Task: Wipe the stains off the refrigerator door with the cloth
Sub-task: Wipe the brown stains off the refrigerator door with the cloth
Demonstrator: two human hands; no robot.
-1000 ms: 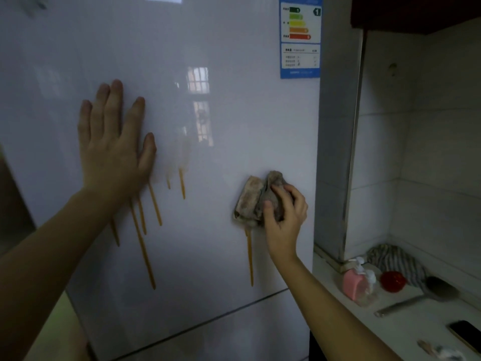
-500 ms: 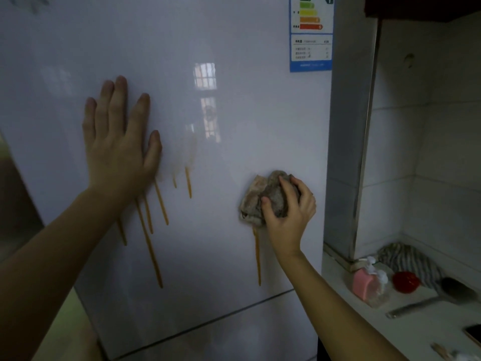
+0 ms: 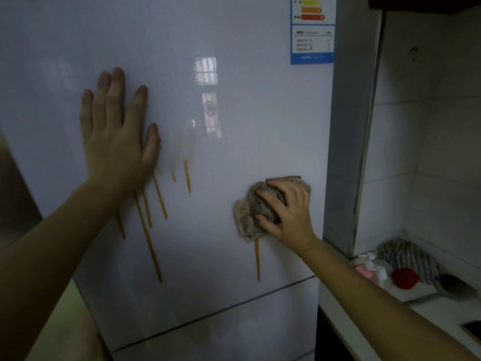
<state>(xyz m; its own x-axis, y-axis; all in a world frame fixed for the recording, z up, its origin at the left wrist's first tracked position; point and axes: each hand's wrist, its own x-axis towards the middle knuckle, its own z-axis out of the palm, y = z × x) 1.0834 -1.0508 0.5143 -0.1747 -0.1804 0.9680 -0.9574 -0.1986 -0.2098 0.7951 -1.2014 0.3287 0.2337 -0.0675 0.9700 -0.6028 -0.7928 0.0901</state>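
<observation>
With left hand [image 3: 114,142] spread flat, fingers straight, braces against the refrigerator door [image 3: 234,74] just above orange drip stains [image 3: 148,235]; with right hand [image 3: 289,217] grips the bunched grey cloth [image 3: 247,212], pressing it to the door near its right edge, atop another drip [image 3: 257,259].

We can make out only one printed thing: a blue-edged energy label [image 3: 312,37] on the refrigerator door [image 3: 234,113], high above the right hand [image 3: 289,212]. Its red bar [image 3: 311,17] seems to carry a 5; the small print below is too blurred for us to read.
</observation>
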